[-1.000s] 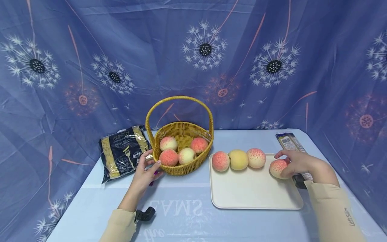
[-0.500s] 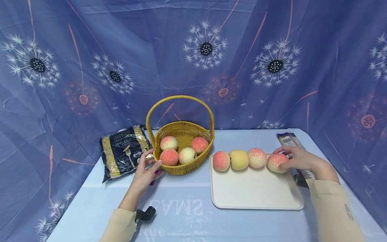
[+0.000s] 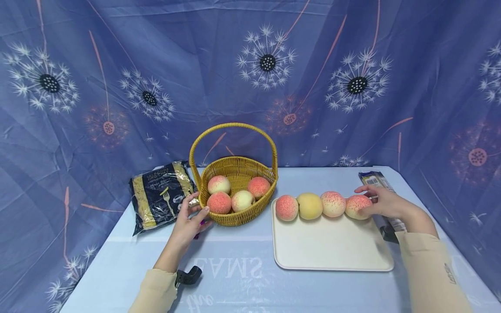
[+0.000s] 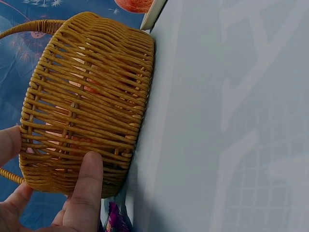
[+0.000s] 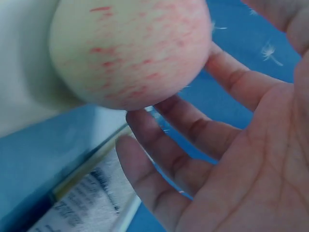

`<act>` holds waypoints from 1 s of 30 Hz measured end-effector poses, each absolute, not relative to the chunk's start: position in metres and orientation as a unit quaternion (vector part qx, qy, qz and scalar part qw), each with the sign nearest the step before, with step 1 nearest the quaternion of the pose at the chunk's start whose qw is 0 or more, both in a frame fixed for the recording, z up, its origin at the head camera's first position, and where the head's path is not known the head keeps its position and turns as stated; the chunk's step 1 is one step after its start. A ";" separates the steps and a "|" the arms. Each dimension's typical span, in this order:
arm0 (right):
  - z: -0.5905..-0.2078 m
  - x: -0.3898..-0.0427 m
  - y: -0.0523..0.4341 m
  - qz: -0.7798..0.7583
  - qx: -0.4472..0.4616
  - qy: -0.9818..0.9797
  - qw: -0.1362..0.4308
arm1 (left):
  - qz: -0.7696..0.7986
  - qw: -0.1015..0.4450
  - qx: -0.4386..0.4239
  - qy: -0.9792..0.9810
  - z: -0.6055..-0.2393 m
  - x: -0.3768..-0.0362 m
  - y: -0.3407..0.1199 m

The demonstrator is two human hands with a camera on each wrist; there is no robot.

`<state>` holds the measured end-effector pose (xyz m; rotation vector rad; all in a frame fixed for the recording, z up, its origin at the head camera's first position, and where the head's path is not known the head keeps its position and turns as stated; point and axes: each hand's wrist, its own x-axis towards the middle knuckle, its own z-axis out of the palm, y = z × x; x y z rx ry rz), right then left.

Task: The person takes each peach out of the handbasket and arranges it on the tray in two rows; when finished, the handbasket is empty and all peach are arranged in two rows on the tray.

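At the right end of the tray [image 3: 332,248], my right hand [image 3: 385,203] holds a pink-and-cream peach [image 3: 357,206] with its fingertips. In the right wrist view several fingertips reach behind that peach [image 5: 130,48], while the palm stays off it. It is the last in a row beside a blotchy pale peach [image 3: 333,204], a yellow peach [image 3: 310,206] and a red peach [image 3: 287,208]. My left hand [image 3: 185,226] touches the left end of the wicker basket [image 3: 242,218], fingers spread, fingertips at its rim and woven side [image 4: 91,96]. Several peaches lie inside, including a red one [image 3: 219,203].
Behind my left hand lies a dark pasta bag [image 3: 160,198]. A flat packet [image 3: 375,180] is at the back right, partly behind my right hand. Something small and purple [image 4: 116,220] sits under my left hand. A dandelion-print cloth [image 3: 219,65] hangs behind the table [image 3: 235,278].
My right hand has moved the peach left and back along the tray, up against the pale one in the row. My left hand has stayed at the basket.
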<state>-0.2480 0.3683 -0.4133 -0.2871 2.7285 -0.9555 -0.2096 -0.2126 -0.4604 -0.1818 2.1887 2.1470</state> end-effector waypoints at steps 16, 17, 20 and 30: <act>-0.340 -0.250 0.257 -0.320 -0.199 0.924 0.069 | 0.700 0.038 -0.060 0.710 -0.460 -0.210 -0.213; -0.337 -0.252 0.246 -0.325 -0.207 0.919 0.077 | 0.700 0.038 -0.060 0.710 -0.460 -0.210 -0.214; -0.334 -0.260 0.213 -0.328 -0.235 0.909 0.102 | 0.699 0.038 -0.060 0.711 -0.460 -0.209 -0.215; -0.333 -0.291 0.118 -0.332 -0.312 0.874 0.168 | 0.701 0.037 -0.063 0.710 -0.462 -0.210 -0.215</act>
